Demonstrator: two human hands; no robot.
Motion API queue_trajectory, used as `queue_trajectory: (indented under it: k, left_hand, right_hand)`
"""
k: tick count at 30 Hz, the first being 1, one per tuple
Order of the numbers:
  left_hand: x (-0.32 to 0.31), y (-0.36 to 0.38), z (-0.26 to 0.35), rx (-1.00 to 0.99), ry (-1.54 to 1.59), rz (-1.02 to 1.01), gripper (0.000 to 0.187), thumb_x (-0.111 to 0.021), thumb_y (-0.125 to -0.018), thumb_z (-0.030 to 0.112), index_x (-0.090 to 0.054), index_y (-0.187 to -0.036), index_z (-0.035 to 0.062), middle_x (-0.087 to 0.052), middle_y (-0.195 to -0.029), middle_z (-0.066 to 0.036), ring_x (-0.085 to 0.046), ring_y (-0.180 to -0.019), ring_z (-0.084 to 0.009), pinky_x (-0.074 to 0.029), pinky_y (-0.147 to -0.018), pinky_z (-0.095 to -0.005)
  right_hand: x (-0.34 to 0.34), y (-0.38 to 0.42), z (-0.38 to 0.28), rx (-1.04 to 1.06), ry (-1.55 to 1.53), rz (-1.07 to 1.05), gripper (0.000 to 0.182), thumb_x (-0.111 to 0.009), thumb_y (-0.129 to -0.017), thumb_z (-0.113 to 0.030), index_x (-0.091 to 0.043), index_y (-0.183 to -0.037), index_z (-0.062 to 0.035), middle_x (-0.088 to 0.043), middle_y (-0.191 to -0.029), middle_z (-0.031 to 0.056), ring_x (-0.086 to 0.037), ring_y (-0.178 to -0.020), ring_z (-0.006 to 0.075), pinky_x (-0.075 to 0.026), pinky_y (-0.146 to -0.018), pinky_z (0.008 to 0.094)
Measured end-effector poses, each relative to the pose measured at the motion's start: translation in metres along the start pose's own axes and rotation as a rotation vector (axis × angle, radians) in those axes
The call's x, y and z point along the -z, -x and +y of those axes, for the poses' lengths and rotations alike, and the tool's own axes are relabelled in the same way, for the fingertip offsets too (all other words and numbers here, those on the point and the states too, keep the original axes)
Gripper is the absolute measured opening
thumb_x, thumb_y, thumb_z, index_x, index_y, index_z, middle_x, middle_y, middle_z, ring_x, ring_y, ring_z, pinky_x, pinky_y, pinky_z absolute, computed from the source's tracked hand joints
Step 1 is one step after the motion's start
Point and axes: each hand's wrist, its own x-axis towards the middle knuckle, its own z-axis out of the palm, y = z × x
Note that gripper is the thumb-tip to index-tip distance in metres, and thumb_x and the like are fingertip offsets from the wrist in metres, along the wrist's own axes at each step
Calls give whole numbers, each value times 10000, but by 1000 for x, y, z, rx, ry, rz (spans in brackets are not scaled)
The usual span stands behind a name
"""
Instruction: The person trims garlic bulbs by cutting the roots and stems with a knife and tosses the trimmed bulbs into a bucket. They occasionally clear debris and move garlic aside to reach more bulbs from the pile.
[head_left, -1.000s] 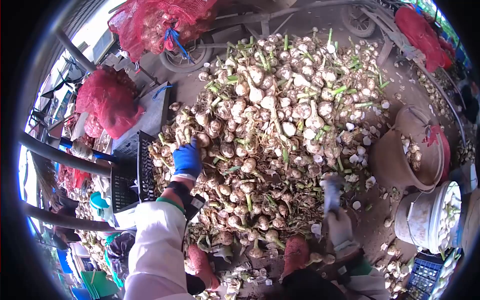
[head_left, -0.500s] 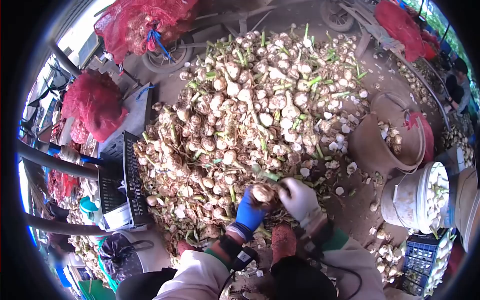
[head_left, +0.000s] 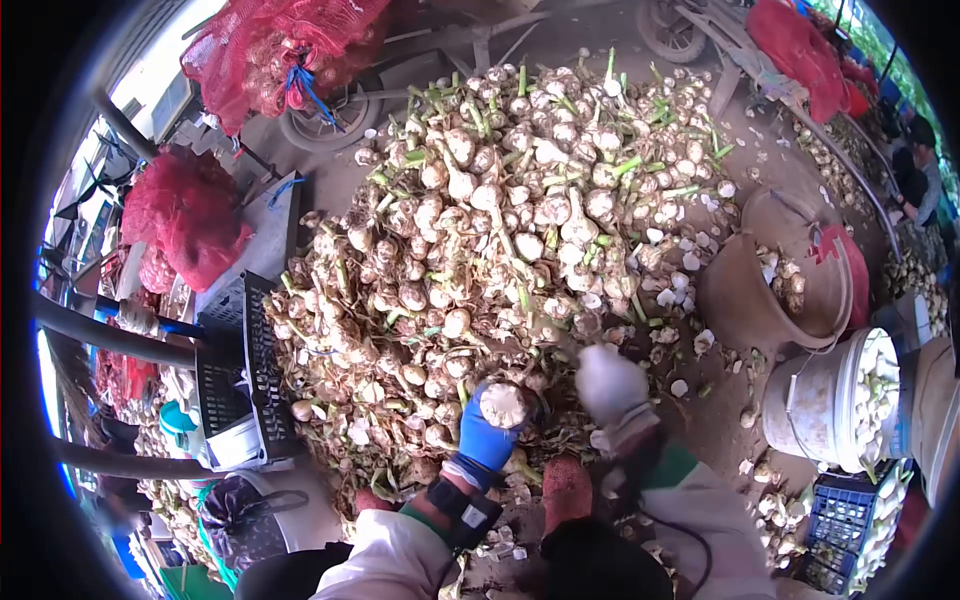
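My left hand (head_left: 487, 440), in a blue glove, is closed around a garlic bulb (head_left: 503, 405), whose pale round face points up at me. To its right is my right hand (head_left: 611, 385) in a white glove, smeared by motion. Its fingers do not show clearly, and I cannot make out whether anything is in them. Both hands are over the near edge of a large heap of garlic (head_left: 480, 230), where bulbs lie mixed with green stem pieces, dry roots and husks.
A tan tub (head_left: 725, 290) holding some garlic stands at right, beside a white bucket (head_left: 810, 400) and a blue crate (head_left: 835, 520), both with pale garlic pieces. A black crate (head_left: 265, 360) borders the heap at left. Red mesh sacks (head_left: 185, 210) stand behind. Another person (head_left: 920, 170) is far right.
My right hand has moved away from the bulb, slightly right. The bulb in my left hand has turned its pale face up, and that hand has shifted slightly left. A green stem piece beside the hands is gone.
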Motion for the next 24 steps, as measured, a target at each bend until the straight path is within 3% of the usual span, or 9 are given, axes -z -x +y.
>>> queue_trajectory:
  k: [4, 6, 9, 13, 14, 16, 18, 22, 24]
  left_hand:
    - [-15, 3, 54, -110, 519, 112, 640, -747, -832, 131, -405, -1370, 79, -594, -1130, -51, -610, -975, -175, -498, -881, -308]
    - [-15, 7, 61, 207, 869, 64, 758, -759, -807, 69, -312, -1419, 80, -540, -1214, -66, -546, -1068, -163, -465, -941, -324]
    - [-4, 23, 64, -49, 637, 71, 581, -679, -872, 61, -390, -1375, 86, -532, -1136, -55, -526, -1083, -153, -476, -903, -310]
    - [18, 21, 53, 140, 229, -36, 489, -547, -975, 327, -424, -1340, 24, -517, -1135, -102, -543, -1017, -182, -463, -911, -276]
    - [6, 17, 48, 138, 1177, 157, 411, -585, -943, 99, -470, -1335, 51, -612, -1140, -99, -637, -974, -186, -515, -753, -260]
    - [0, 11, 72, 9, 492, 61, 375, -597, -924, 43, -514, -1290, 52, -614, -1185, -95, -613, -1096, -221, -520, -847, -304]
    - [-9, 10, 70, 123, 675, -80, 393, -610, -912, 35, -523, -1294, 55, -612, -1209, -92, -601, -1112, -221, -508, -888, -322]
    - [-62, 9, 76, -76, 123, -868, 391, -639, -904, 110, -543, -1276, 40, -592, -1264, -138, -580, -1141, -258, -452, -1001, -430]
    - [-104, -9, 54, -339, -154, -762, 377, -598, -911, 148, -546, -1276, 70, -565, -1286, -163, -558, -1178, -292, -403, -1051, -449]
  right_hand:
    - [24, 23, -42, -488, -318, -229, 223, -562, -909, -152, -608, -1100, -48, -666, -804, 139, -666, -686, 277, -539, -619, 390]
    - [-4, 43, -68, -652, -1297, -356, 227, -541, -932, -159, -608, -1081, -1, -682, -886, 90, -647, -696, 232, -532, -672, 376]
    - [44, 11, -63, -755, -1383, -361, 237, -531, -955, -104, -584, -1168, -16, -648, -959, 51, -617, -839, 121, -511, -746, 293]
    - [78, -6, -68, -100, -483, 316, 233, -595, -923, -145, -588, -1116, -14, -629, -935, 178, -630, -671, 322, -497, -632, 380]
    - [101, 1, -82, -130, -358, 259, 205, -601, -899, -169, -621, -1064, -47, -614, -859, 190, -613, -690, 378, -492, -626, 397]
    - [74, 35, -61, -239, -445, -24, 208, -592, -894, -195, -643, -1054, -72, -622, -796, 188, -615, -690, 375, -490, -617, 398]
    - [19, 94, 9, -261, -390, -411, 212, -592, -903, -217, -644, -1048, -71, -612, -732, 179, -628, -660, 302, -487, -599, 388]
    - [72, 139, 37, -861, -814, 89, 175, -531, -951, -150, -630, -1034, -32, -609, -726, 48, -567, -639, 127, -472, -569, 326]
    - [96, 152, 51, -1030, -821, 213, 183, -516, -953, -127, -620, -1072, -36, -604, -745, 25, -549, -639, 112, -463, -566, 295]
